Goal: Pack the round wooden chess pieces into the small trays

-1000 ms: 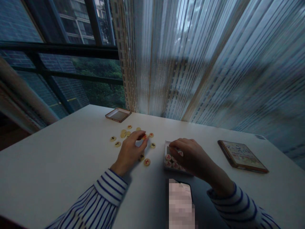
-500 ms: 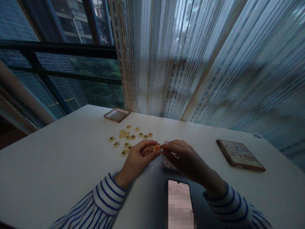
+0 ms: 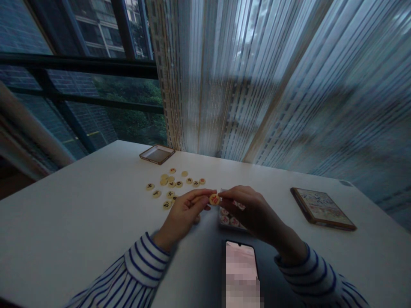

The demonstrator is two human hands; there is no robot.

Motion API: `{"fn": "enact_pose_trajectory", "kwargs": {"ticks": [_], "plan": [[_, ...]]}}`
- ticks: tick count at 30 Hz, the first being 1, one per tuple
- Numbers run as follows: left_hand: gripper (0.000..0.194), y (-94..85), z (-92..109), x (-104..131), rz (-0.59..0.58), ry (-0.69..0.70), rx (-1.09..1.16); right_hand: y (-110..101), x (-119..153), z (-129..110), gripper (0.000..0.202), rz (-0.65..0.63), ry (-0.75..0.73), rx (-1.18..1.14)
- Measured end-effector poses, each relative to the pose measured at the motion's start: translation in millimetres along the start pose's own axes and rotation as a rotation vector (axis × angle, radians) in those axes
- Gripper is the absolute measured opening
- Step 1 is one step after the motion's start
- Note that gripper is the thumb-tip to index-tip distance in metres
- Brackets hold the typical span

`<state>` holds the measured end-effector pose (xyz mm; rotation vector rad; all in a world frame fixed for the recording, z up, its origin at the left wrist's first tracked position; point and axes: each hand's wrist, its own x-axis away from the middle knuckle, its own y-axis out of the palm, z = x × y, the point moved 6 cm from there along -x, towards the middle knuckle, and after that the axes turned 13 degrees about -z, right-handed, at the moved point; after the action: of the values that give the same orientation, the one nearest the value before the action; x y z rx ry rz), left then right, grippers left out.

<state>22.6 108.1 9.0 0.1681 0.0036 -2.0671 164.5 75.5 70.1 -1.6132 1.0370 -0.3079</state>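
Observation:
A round Chinese chess piece with a red character is pinched between my two hands, its face toward me. My left hand grips its left edge with thumb and fingers. On the opposite edge, the fingertips of my right hand are closed. Under the right hand sits a small clear box holding red-marked pieces in rows; the hand hides part of it. Loose black-marked pieces lie beyond and left of my left hand, along with some red-marked and blank-side ones. Another piece shows partly below my left hand.
A phone lies in front of me, below the box. To the right is a flat brown-edged case with a picture on top. An open shallow lid rests near the table's far left edge. Curtains hang behind the white table.
The chess piece has shifted slightly right and its red character has turned. My right hand has opened up more view of the box's red pieces.

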Motion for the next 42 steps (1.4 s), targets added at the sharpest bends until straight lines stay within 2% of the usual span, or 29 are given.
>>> {"fn": "enact_pose_trajectory", "kwargs": {"ticks": [6, 12, 27, 33, 42], "plan": [[0.029, -1.9, -10.4, -1.7, 0.024, 0.009, 0.101, 0.7, 0.9, -0.2, 0.019, -0.01, 0.014, -0.014], [0.029, -1.5, -8.2, -1.6, 0.061, 0.025, 0.216, 0.5, 0.9, -2.6, 0.02, -0.008, 0.0, -0.03], [0.026, 5.3, -4.4, -1.8, 0.031, -0.044, 0.21, 6.6, 0.9, -2.9, 0.024, -0.004, -0.028, 0.088], [0.026, 7.4, -6.6, -3.0, 0.028, -0.078, 0.177, 9.5, 0.4, -2.2, 0.022, -0.05, -0.034, 0.175], [0.035, -1.7, -13.7, -2.1, 0.142, -0.154, 0.073, -7.6, 3.5, 24.4, 0.02, -0.003, 0.071, 0.249]]}}
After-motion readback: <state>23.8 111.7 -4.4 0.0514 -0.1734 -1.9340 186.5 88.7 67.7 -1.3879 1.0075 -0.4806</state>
